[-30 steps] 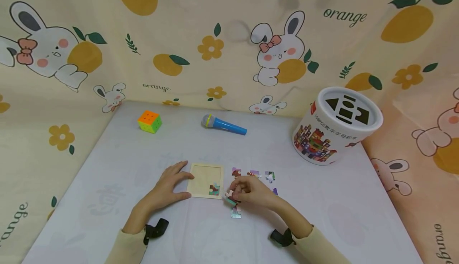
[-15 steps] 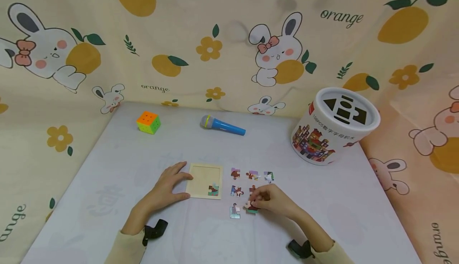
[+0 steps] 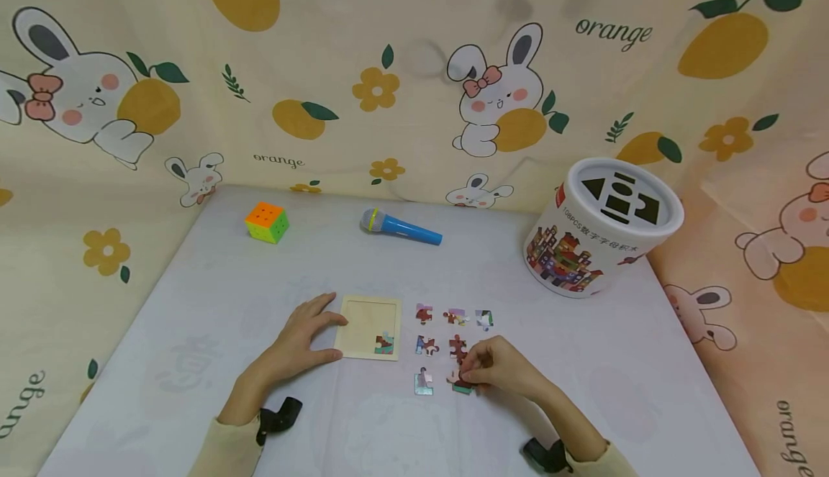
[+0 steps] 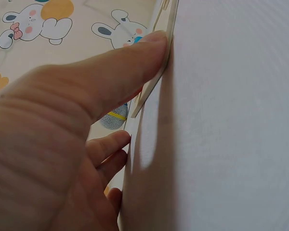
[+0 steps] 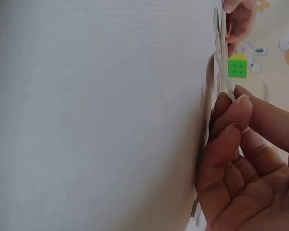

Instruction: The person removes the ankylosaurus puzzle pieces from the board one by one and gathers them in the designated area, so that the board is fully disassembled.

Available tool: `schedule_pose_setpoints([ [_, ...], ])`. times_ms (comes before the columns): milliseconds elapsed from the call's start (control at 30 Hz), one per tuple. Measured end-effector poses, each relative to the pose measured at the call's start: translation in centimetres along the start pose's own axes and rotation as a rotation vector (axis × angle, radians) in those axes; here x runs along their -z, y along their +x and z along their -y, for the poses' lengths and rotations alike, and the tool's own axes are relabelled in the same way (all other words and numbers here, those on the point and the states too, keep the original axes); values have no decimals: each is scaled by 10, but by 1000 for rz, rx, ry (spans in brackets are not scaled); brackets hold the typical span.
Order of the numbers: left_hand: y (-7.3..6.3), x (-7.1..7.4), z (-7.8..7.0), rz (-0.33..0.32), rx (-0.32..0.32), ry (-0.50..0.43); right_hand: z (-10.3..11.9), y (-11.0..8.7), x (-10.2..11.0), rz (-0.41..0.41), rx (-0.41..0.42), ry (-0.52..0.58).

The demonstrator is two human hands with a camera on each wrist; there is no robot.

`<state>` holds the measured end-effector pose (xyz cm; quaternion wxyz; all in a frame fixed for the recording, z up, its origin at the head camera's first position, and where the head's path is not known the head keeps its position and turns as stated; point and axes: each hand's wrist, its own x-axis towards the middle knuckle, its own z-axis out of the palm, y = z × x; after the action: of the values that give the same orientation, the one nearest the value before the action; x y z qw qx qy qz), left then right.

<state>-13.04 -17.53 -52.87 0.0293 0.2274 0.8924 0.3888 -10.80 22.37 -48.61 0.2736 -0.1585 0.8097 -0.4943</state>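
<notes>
My left hand (image 3: 303,334) rests at the left side of a square wooden puzzle tray (image 3: 355,353). In the left wrist view its thumb (image 4: 135,60) lies fairly straight against the tray's edge (image 4: 151,86). One puzzle piece (image 3: 384,343) sits in the tray's lower right corner. My right hand (image 3: 501,367) pinches a brown and green puzzle piece (image 3: 461,383) between thumb and fingers. In the right wrist view that piece (image 5: 224,77) appears edge-on, tilted near the tabletop. Beside it lie a pale blue piece (image 3: 424,382) and a brown piece (image 3: 458,347).
More loose pieces, including a blue and brown one (image 3: 427,345) and a green and white one (image 3: 483,320), lie right of the tray. Behind are a puzzle cube (image 3: 267,223) and a blue toy microphone (image 3: 401,227). A large white block bucket (image 3: 602,229) stands back right.
My right hand has moved right, away from the tray, with the puzzle piece, and lowered it beside the pale blue piece. The left hand keeps its place at the tray.
</notes>
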Motion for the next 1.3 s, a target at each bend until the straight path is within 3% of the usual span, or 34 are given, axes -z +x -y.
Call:
schedule_pose_setpoints([
  [467,-1,0,0,-4,4,-1,-2,2,-1,13,40,-103],
  [867,0,-1,0,-3,12,-1,2,1,-4,-39,30,-184],
  [1033,0,-1,0,-3,7,2,8,-1,-8,-93,36,-294],
  [1300,0,-1,0,-6,8,2,15,-4,-18,-207,13,-593],
])
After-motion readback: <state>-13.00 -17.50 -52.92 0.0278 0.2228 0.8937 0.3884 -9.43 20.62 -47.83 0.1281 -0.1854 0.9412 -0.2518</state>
